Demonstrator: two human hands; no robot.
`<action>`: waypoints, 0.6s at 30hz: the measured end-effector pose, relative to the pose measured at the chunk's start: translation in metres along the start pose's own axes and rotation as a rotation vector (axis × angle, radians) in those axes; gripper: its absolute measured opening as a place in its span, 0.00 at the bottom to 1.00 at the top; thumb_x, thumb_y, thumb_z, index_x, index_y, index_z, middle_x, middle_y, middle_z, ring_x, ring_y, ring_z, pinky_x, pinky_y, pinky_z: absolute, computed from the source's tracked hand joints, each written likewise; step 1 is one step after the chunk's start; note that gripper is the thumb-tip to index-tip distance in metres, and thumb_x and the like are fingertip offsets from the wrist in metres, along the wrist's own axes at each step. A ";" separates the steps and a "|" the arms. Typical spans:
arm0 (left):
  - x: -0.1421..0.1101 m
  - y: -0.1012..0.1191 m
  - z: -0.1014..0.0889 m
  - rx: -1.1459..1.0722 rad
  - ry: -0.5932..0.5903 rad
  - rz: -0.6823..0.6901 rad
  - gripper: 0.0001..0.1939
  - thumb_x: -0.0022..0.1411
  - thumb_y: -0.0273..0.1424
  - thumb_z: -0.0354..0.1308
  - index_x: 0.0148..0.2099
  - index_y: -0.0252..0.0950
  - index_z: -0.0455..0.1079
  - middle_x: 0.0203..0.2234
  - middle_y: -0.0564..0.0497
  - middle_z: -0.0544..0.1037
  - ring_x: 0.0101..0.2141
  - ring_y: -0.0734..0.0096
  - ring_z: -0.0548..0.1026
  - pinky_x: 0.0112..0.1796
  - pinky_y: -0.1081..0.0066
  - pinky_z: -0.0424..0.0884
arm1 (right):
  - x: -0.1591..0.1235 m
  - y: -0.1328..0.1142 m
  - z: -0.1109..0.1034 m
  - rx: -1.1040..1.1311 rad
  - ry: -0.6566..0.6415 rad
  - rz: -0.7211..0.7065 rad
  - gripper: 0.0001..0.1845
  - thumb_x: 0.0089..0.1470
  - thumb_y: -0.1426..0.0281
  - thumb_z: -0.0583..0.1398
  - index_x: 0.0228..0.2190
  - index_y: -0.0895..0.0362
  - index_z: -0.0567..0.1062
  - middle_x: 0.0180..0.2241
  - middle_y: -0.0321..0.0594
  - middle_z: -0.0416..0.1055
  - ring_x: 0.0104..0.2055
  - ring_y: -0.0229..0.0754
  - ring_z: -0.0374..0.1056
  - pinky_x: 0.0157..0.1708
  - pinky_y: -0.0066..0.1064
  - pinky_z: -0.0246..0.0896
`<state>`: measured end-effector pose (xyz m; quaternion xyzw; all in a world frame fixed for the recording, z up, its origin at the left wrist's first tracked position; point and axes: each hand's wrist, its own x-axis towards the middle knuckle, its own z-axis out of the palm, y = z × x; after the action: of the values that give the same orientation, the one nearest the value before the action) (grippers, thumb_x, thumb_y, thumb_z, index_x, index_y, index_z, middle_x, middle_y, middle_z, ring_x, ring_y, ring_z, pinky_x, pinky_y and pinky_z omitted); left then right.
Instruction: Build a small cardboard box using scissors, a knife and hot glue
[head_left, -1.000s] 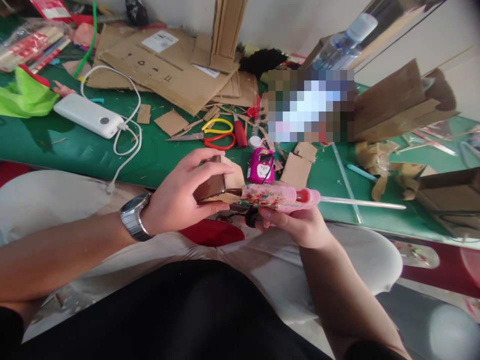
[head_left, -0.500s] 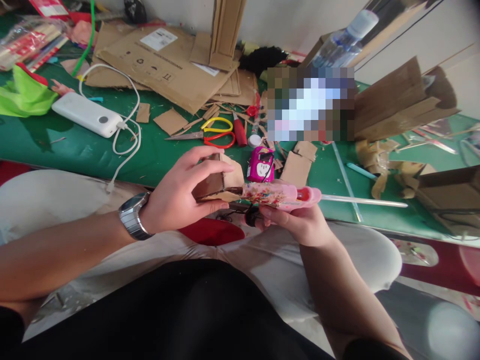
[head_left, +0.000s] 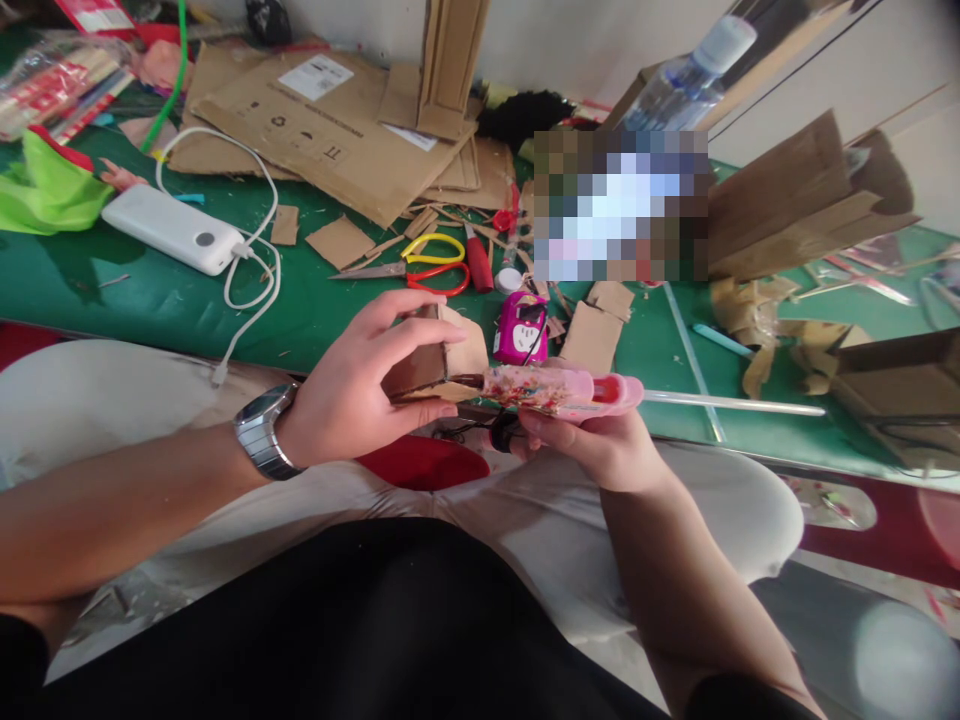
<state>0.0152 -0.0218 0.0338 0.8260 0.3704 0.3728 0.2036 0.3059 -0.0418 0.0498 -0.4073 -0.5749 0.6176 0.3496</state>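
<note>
My left hand, with a metal watch on its wrist, is closed around a small folded cardboard piece held over my lap. My right hand grips a pink glue gun from below. The gun's nozzle end touches the cardboard piece, and a clear glue stick juts out of its back to the right. A black cord hangs under the gun.
The green table holds a white power bank with a cable, yellow and red scissors, a red-handled knife, a small pink device, cardboard sheets and scraps, and a water bottle.
Almost nothing differs. Both hands hold their places, with only a slight shift of the view.
</note>
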 end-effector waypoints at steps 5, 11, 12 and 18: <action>0.000 0.000 0.000 -0.001 -0.001 0.003 0.32 0.62 0.33 0.79 0.65 0.43 0.73 0.65 0.40 0.75 0.66 0.46 0.77 0.68 0.50 0.75 | -0.001 0.003 -0.002 -0.017 0.011 0.007 0.16 0.62 0.59 0.75 0.45 0.55 0.85 0.37 0.46 0.86 0.44 0.56 0.85 0.43 0.45 0.84; -0.001 -0.001 -0.001 -0.007 -0.012 0.006 0.32 0.62 0.34 0.79 0.65 0.43 0.73 0.65 0.39 0.75 0.66 0.46 0.77 0.68 0.49 0.75 | -0.004 0.006 -0.004 -0.024 0.013 -0.021 0.17 0.64 0.60 0.75 0.49 0.54 0.83 0.36 0.45 0.85 0.45 0.56 0.85 0.41 0.44 0.82; -0.001 -0.001 -0.001 -0.005 -0.015 0.003 0.32 0.63 0.34 0.79 0.65 0.42 0.73 0.65 0.39 0.75 0.66 0.46 0.76 0.68 0.49 0.75 | -0.005 0.006 -0.004 -0.042 0.017 -0.028 0.17 0.64 0.60 0.74 0.49 0.55 0.83 0.36 0.45 0.85 0.46 0.56 0.85 0.40 0.44 0.82; -0.001 0.000 -0.001 0.005 -0.032 -0.001 0.32 0.64 0.35 0.78 0.67 0.44 0.73 0.65 0.40 0.75 0.66 0.45 0.76 0.68 0.48 0.75 | -0.005 0.005 -0.007 -0.150 -0.009 -0.122 0.14 0.67 0.59 0.72 0.46 0.55 0.83 0.33 0.44 0.81 0.33 0.48 0.78 0.30 0.38 0.74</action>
<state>0.0138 -0.0218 0.0340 0.8323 0.3684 0.3583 0.2075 0.3144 -0.0440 0.0448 -0.3937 -0.6450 0.5520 0.3524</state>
